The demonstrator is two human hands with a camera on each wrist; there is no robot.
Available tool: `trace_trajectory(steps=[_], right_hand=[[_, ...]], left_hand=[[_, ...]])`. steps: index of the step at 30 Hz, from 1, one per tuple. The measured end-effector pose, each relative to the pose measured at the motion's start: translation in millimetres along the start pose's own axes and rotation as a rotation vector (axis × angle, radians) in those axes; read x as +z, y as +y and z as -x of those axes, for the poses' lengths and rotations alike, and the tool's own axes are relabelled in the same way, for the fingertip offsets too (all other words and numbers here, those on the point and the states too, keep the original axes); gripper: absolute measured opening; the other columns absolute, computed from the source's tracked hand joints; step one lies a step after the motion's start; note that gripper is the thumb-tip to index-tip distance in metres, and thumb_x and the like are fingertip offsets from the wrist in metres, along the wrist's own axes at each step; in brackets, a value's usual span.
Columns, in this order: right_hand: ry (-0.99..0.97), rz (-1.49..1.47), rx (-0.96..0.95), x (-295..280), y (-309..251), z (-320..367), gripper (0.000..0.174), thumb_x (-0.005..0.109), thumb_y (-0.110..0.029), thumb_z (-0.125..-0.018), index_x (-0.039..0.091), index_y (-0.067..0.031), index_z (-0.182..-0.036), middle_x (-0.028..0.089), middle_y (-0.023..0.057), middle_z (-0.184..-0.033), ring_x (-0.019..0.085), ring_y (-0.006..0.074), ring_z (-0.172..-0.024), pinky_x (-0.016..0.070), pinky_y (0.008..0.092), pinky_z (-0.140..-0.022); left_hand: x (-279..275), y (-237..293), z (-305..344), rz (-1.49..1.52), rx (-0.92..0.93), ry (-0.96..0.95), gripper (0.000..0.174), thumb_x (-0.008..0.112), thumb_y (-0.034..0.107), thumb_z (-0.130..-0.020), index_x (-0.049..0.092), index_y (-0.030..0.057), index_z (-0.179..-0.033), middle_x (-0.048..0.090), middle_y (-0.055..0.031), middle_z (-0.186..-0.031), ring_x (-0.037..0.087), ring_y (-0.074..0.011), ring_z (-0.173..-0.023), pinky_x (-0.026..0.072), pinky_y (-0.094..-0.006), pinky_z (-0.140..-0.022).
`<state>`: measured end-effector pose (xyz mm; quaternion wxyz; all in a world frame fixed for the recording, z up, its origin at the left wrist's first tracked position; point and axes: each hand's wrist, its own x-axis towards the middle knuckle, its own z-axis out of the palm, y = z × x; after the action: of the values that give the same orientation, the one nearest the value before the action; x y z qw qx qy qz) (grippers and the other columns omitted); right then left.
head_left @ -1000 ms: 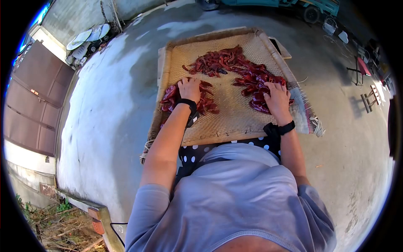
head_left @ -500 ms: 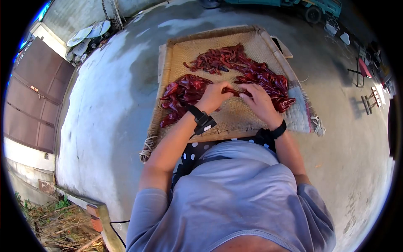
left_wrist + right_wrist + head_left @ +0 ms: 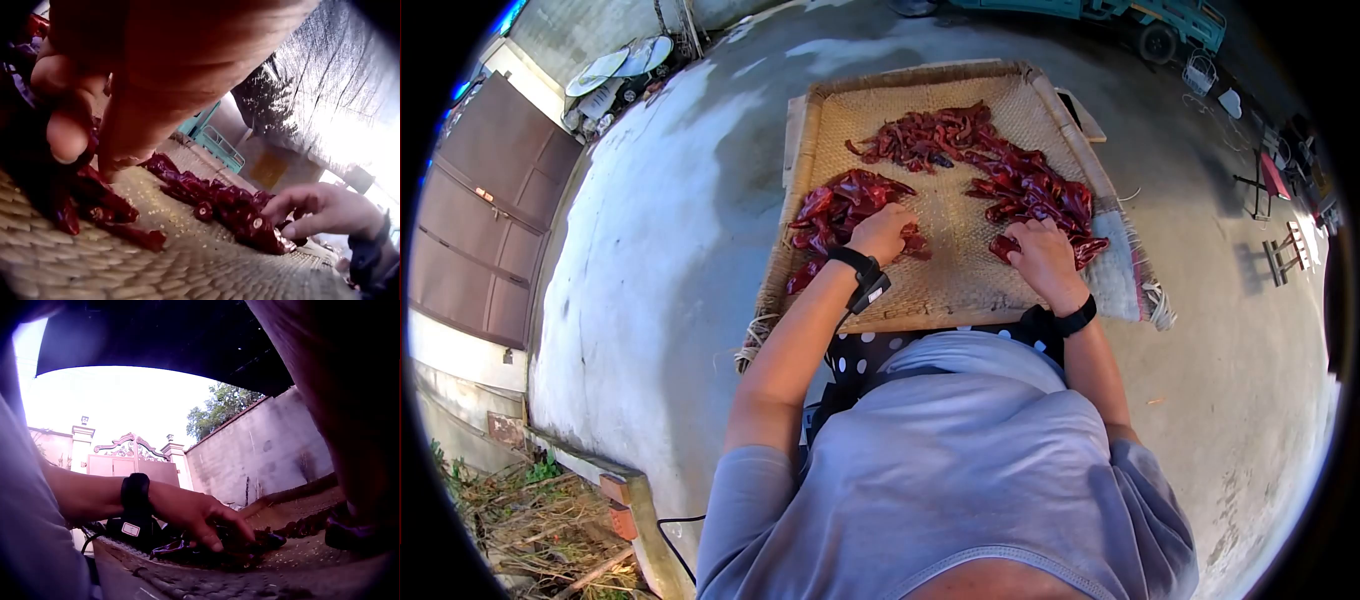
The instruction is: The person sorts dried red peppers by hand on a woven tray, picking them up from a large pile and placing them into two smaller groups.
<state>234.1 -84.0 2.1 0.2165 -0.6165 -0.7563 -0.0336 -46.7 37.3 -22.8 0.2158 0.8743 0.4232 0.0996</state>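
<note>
Wrinkled, shiny dried red chili peppers lie in groups on a woven mat tray. My left hand is at the near edge of the left pile, its bent thumb and finger around a pepper in the left wrist view, close over the weave. Several loose peppers lie just under those fingertips. At the near end of the right pile, my right hand grips a chili pepper that sticks out left of its fingers. The right wrist view shows the left hand from the side, fingers pointing down.
A further pile of thinner, duller peppers lies at the back of the tray and runs into the right pile. The tray has a raised rim. Beyond it stand a teal vehicle, a small stool and a brown gate.
First the hands came from the separate piles to the tray's middle, with a pepper between them. Now they have parted again, left hand to the left pile, right hand to the right pile.
</note>
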Motion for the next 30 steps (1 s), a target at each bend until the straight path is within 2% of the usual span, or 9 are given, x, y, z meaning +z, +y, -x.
trace_trajectory(steps=[1,6,12,16,21,25,26,29,30], right_hand=[[0.054,0.003,-0.020,0,0,0,0.020,0.065,-0.016,-0.078,0.065,-0.0095,-0.097,0.064,0.0110,-0.090,0.058,0.0339,-0.092,0.0483,0.0454,-0.078],[-0.082,-0.155,-0.013,2,-5,-3,0.016,0.063,-0.017,-0.081,0.066,-0.0095,-0.095,0.064,0.0117,-0.091,0.059,0.0331,-0.092,0.0491,0.0454,-0.080],[-0.112,-0.222,-0.040,13,-7,-2,0.016,0.061,-0.017,-0.083,0.067,-0.0091,-0.096,0.065,0.0123,-0.093,0.061,0.0328,-0.093,0.0499,0.0458,-0.080],[-0.059,-0.270,-0.026,6,-13,-5,0.018,0.062,-0.016,-0.086,0.067,-0.0092,-0.102,0.065,0.0118,-0.094,0.062,0.0323,-0.094,0.0510,0.0437,-0.079],[-0.069,-0.619,0.087,6,-32,-15,0.030,0.063,-0.019,-0.091,0.060,-0.0086,-0.118,0.067,0.0144,-0.101,0.066,0.0327,-0.089,0.0530,0.0391,-0.077],[-0.062,-0.666,0.056,19,-41,-20,0.035,0.063,-0.020,-0.092,0.055,-0.0075,-0.124,0.069,0.0175,-0.104,0.068,0.0325,-0.089,0.0538,0.0395,-0.078],[0.001,-0.717,0.040,23,-42,-20,0.033,0.063,-0.020,-0.092,0.057,-0.0082,-0.122,0.070,0.0163,-0.102,0.069,0.0314,-0.090,0.0539,0.0391,-0.079],[-0.066,-0.645,0.155,4,-41,-17,0.030,0.063,-0.018,-0.091,0.058,-0.0087,-0.119,0.071,0.0152,-0.099,0.069,0.0313,-0.089,0.0540,0.0384,-0.078],[-0.001,-0.638,0.166,-1,-39,-16,0.029,0.063,-0.017,-0.091,0.059,-0.0087,-0.119,0.071,0.0150,-0.099,0.069,0.0313,-0.089,0.0540,0.0388,-0.077]], left_hand=[[3,1,-1,-0.089,-0.005,0.005,0.045,0.064,0.003,-0.080,0.060,0.0109,-0.124,0.059,-0.0129,-0.125,0.058,-0.0331,-0.116,0.0468,-0.0401,-0.097],[17,11,-12,-0.362,-0.089,-0.106,0.049,0.062,0.009,-0.082,0.057,0.0172,-0.130,0.059,-0.0102,-0.124,0.061,-0.0331,-0.112,0.0508,-0.0443,-0.089],[9,19,-10,-0.435,-0.104,-0.118,0.036,0.061,0.012,-0.084,0.063,0.0154,-0.120,0.060,-0.0107,-0.120,0.063,-0.0329,-0.107,0.0519,-0.0457,-0.084],[3,25,-4,-0.300,-0.043,0.105,0.025,0.063,0.015,-0.085,0.066,0.0156,-0.110,0.064,-0.0109,-0.108,0.066,-0.0339,-0.096,0.0535,-0.0458,-0.078],[-2,52,-3,-0.197,0.050,0.256,0.020,0.064,0.019,-0.085,0.067,0.0172,-0.104,0.067,-0.0103,-0.097,0.067,-0.0342,-0.087,0.0546,-0.0459,-0.071],[2,76,0,-0.124,0.101,0.233,0.021,0.063,0.020,-0.085,0.065,0.0130,-0.105,0.066,-0.0152,-0.097,0.065,-0.0389,-0.087,0.0542,-0.0477,-0.072],[7,77,1,-0.079,0.138,0.280,0.024,0.065,0.016,-0.084,0.063,0.0075,-0.106,0.065,-0.0172,-0.093,0.065,-0.0382,-0.084,0.0529,-0.0462,-0.071],[22,66,-2,0.253,0.124,0.190,0.026,0.067,0.010,-0.082,0.062,0.0031,-0.107,0.064,-0.0160,-0.089,0.065,-0.0328,-0.081,0.0514,-0.0420,-0.071],[25,64,-3,0.282,0.107,0.159,0.027,0.068,0.009,-0.082,0.062,0.0017,-0.107,0.063,-0.0154,-0.088,0.065,-0.0311,-0.080,0.0509,-0.0407,-0.071]])
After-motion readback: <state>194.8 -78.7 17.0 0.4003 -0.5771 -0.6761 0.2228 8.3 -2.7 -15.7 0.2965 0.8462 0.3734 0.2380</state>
